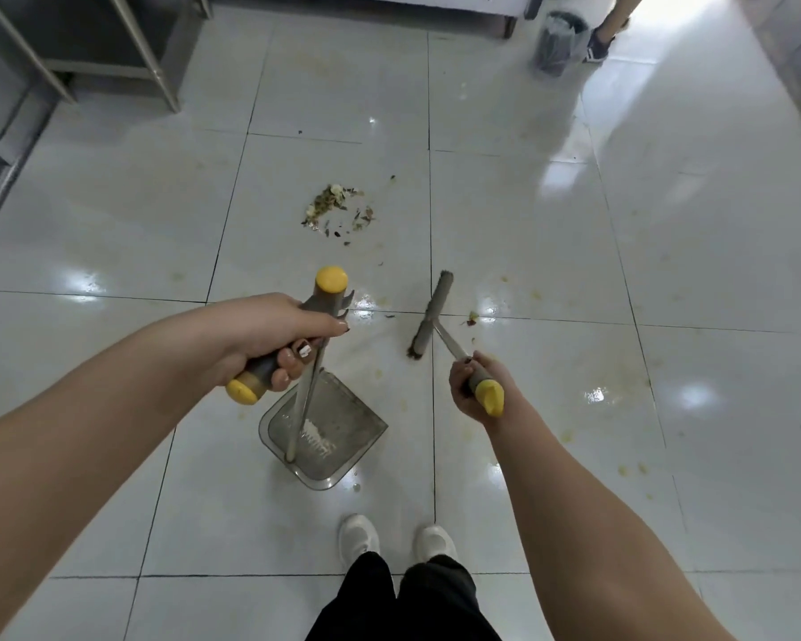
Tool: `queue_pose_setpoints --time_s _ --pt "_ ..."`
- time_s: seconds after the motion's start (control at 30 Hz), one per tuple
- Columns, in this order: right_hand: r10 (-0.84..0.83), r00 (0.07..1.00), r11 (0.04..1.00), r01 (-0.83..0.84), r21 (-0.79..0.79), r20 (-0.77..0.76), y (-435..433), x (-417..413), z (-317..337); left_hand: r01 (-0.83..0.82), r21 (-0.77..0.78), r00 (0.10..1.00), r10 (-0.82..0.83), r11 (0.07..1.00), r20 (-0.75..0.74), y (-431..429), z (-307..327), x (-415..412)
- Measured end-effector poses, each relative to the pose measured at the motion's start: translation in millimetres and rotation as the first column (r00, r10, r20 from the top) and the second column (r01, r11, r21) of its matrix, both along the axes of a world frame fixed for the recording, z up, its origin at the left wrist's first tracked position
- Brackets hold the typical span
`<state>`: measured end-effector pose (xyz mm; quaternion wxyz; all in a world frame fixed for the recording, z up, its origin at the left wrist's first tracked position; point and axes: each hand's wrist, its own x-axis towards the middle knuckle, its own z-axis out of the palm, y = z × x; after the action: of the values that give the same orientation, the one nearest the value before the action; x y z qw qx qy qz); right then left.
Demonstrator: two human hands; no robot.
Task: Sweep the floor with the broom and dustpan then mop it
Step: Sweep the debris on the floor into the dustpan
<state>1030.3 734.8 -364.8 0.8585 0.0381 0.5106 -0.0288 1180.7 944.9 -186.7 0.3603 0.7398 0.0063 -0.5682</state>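
Observation:
My left hand point(269, 337) grips the grey handle with yellow end caps of a long-handled dustpan point(329, 430), whose grey pan sits on the white tiles just ahead of my feet. My right hand point(475, 386) grips the yellow-tipped handle of a broom point(431, 314). Its grey brush head rests on the floor right of the dustpan. A pile of brownish debris point(338, 208) lies on the tiles beyond both tools. Small scraps point(471, 319) lie beside the brush head.
Metal table legs and shelving point(153, 62) stand at the upper left. A dark bin point(558, 41) and another person's foot point(599, 43) are at the upper right. Yellowish stains dot the glossy tiles on the right. My white shoes point(396, 538) are below the dustpan.

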Motion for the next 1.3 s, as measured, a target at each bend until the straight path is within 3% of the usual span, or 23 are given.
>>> queue_pose_setpoints --time_s 0.13,0.3,0.5,0.83,1.2,1.3 --pt "0.138 0.982 0.986 -0.148 -0.080 -0.127 -17.3 3.0 8.4 -0.010 -0.011 1.000 0.010 1.000 0.014 -19.8 3.3 16.2" --pt "0.177 0.946 0.950 -0.237 -0.203 -0.272 -50.6 12.9 8.5 -0.005 -0.001 1.000 0.005 1.000 0.027 -53.8 5.5 41.7" --pt "0.363 0.807 0.837 -0.502 -0.219 -0.466 -111.7 40.0 -4.2 0.000 0.031 1.000 -0.001 1.000 0.017 -99.4 4.7 84.6" --pt "0.520 0.715 0.780 -0.621 -0.082 -0.467 -156.8 154.5 -7.2 -0.030 0.079 0.999 0.031 0.996 -0.019 -156.9 2.8 155.1" --pt "0.459 0.864 0.884 -0.468 0.008 -0.207 -175.3 217.4 8.4 -0.067 0.138 0.998 0.064 0.988 0.028 -178.8 19.0 199.8" --pt "0.464 0.865 0.883 -0.469 0.025 -0.192 -178.8 221.8 11.5 -0.070 0.134 0.997 0.064 0.989 0.048 -179.4 24.8 206.1"
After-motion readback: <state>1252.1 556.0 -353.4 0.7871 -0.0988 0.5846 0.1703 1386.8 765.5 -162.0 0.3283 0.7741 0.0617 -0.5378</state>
